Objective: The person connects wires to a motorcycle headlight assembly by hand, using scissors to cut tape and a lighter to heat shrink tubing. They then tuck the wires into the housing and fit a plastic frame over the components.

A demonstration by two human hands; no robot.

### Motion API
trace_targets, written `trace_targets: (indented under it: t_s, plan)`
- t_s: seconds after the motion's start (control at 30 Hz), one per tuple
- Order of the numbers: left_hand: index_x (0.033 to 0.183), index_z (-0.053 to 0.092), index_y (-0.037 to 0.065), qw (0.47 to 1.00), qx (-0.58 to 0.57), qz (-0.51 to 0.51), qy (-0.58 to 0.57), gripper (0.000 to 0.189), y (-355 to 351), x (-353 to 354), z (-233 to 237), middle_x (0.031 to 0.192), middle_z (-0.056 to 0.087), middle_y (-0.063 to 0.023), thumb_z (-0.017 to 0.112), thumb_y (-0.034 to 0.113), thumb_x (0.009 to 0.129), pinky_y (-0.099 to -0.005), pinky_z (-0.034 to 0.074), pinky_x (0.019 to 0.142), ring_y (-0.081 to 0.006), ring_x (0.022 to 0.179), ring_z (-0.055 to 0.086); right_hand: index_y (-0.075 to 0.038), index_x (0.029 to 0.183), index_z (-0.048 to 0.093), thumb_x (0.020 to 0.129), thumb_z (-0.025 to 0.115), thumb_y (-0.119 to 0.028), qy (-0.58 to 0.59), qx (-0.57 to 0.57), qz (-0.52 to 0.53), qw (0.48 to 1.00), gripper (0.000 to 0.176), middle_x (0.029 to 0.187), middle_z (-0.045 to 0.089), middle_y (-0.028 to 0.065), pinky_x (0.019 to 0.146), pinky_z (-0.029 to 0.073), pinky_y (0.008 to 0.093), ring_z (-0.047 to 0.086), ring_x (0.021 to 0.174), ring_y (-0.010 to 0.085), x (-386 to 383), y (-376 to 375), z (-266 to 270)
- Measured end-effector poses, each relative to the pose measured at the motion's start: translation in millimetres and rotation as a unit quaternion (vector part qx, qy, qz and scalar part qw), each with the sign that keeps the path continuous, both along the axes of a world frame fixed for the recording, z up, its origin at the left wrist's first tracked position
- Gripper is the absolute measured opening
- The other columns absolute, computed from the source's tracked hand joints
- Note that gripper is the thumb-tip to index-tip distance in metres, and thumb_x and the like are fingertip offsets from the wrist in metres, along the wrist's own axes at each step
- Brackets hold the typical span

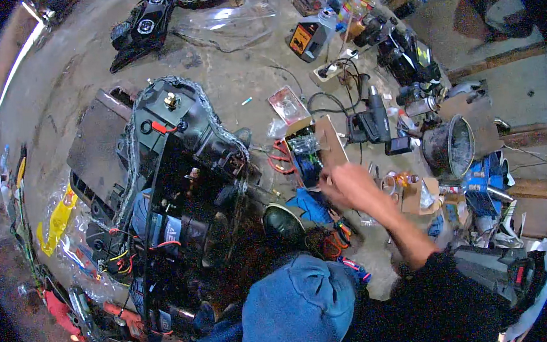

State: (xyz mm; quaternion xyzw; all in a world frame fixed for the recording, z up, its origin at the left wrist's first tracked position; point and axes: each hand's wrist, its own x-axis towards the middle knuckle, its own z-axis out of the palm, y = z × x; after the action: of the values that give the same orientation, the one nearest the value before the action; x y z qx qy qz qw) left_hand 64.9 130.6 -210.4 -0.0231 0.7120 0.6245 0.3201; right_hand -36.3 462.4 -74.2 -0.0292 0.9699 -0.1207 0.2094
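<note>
My right hand (pixel 350 187) reaches in from the lower right, its fingers curled together at the near edge of an open cardboard box (pixel 334 142). What they pinch is too small and blurred to make out. Inside the box lie clear plastic packaging (pixel 306 144) and dark items. My left hand cannot be seen; only a strip of bare skin shows at the bottom left, beside blue fabric. Left of the box stands a large black machine part (pixel 169 108) with a brass-coloured fitting and a red-handled piece on top.
A heat gun (pixel 377 114) and cables lie right of the box, near a metal pot (pixel 449 147). Bottles and an orange-labelled container (pixel 307 40) stand at the back. Red-handled pliers (pixel 279 159) lie beside the box. A dark shoe (pixel 282 225) is below it.
</note>
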Motion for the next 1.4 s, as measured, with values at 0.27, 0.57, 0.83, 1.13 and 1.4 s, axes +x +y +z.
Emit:
trace_targets:
  t_s: [0.27, 0.57, 0.83, 1.13, 1.4]
  plan:
    - [0.109, 0.066, 0.004, 1.0, -0.003, -0.013, 0.003, 0.018, 6.6, 2.1, -6.5, 0.099, 0.067, -0.0029, 0.065, 0.02, 0.103, -0.0311, 0.048, 0.084, -0.0125, 0.084, 0.062, -0.005, 0.113, 0.073, 0.094, 0.068, -0.017, -0.129, -0.293, -0.049, 0.946, 0.022, 0.097, 0.073, 0.0186, 0.078, 0.055, 0.045, 0.071, 0.088, 0.0359, 87.7, -58.6, -57.4]
    - [0.11, 0.067, 0.003, 1.0, -0.006, -0.024, 0.007, 0.019, 18.6, 8.4, -18.4, 0.101, 0.069, -0.0042, 0.066, 0.02, 0.102, -0.0327, 0.05, 0.087, -0.0139, 0.086, 0.065, -0.009, 0.115, 0.072, 0.101, 0.06, -0.026, -0.143, -0.323, -0.03, 0.935, 0.025, 0.102, 0.074, 0.0202, 0.082, 0.057, 0.0516, 0.071, 0.09, 0.0432, 88.5, -64.5, -65.8]
    - [0.111, 0.067, 0.002, 0.996, 0.025, -0.019, 0.086, 0.02, 54.4, -1.2, -41.6, 0.102, 0.071, -0.0054, 0.066, 0.02, 0.102, -0.0342, 0.052, 0.09, -0.0151, 0.088, 0.067, -0.007, 0.133, 0.06, 0.099, 0.065, -0.012, -0.073, -0.367, -0.276, 0.885, 0.035, 0.086, 0.066, 0.0132, 0.068, 0.052, 0.0377, 0.066, 0.074, 0.0267, 122.8, -31.5, -83.3]
    - [0.114, 0.062, 0.001, 0.979, 0.122, -0.039, -0.16, 0.019, 96.7, -57.2, 55.5, 0.104, 0.075, -0.0139, 0.067, 0.014, 0.1, -0.0256, 0.049, 0.053, -0.0115, 0.077, 0.068, 0.0, 0.129, 0.058, 0.09, 0.07, -0.007, 0.03, -0.088, -0.309, 0.947, 0.042, 0.109, 0.067, 0.0182, 0.084, 0.056, 0.0428, 0.07, 0.098, 0.0324, 261.4, 36.5, -153.5]
    - [0.113, 0.059, 0.001, 0.976, 0.163, -0.025, -0.143, 0.018, 86.4, -55.1, 51.1, 0.109, 0.077, -0.017, 0.066, 0.011, 0.099, -0.0256, 0.048, 0.05, -0.0115, 0.068, 0.067, -0.002, 0.131, 0.054, 0.078, 0.077, -0.01, 0.056, 0.014, -0.135, 0.989, 0.059, 0.124, 0.056, 0.0218, 0.092, 0.051, 0.0503, 0.056, 0.114, 0.0432, 264.3, 15.6, -163.3]
